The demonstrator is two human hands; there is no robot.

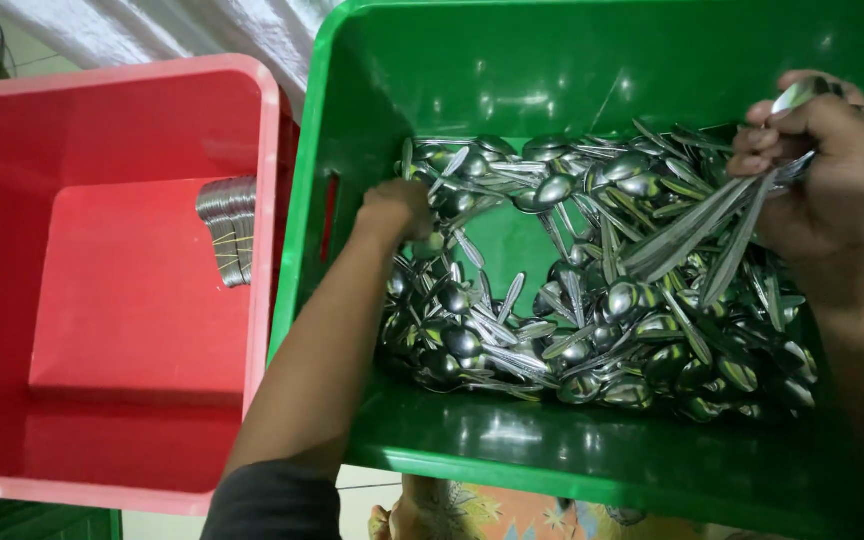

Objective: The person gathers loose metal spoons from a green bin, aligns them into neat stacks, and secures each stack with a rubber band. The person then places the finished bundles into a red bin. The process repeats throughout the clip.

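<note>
So the green plastic crate [432, 60] was the thing to orient by here. Its bottom was covered in a loose heap of steel spoons [592, 300], with one bare green patch near the middle. The right hand [832, 190], over the crate's right side, was closed around a fanned bundle of spoons [702, 225], handles sticking down and left toward the heap. The left hand [397, 210] was down in the heap near the crate's left wall, fingers curled in; I honestly couldn't tell whether it had hold of a spoon or was just digging, the fingers were buried.

What could've gone wrong: that bundle looked splayed rather than squared up, so a loose grip might have let a few slide back into the pile. Also the heap was tangled, so pulling one spoon could've dragged others along or flicked them over the rim.

Left of the green crate sat a red plastic crate [132, 420], with a neat banded stack of spoons [229, 230] against its right wall. No labels or signs that I could see on either crate, just plain coloured plastic
</note>
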